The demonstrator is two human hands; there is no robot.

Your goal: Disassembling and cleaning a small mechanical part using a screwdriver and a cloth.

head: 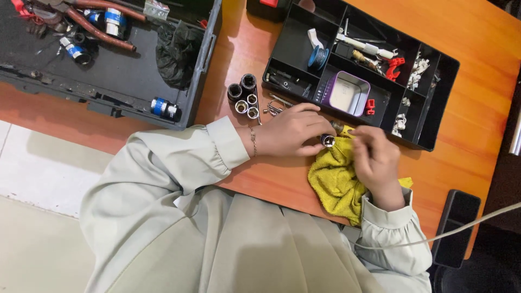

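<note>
My left hand pinches a small shiny metal socket between thumb and fingers, just above the orange wooden table. My right hand is closed on a yellow cloth that lies bunched under it, touching the socket. Several more sockets, dark and silver, stand upright in a cluster just beyond my left wrist, with a small metal clip beside them.
A black divided tray with small parts and a purple-rimmed tin lies past my hands. An open black toolbox with hoses and a dark rag sits at the left. A black device and a white cable are at the right edge.
</note>
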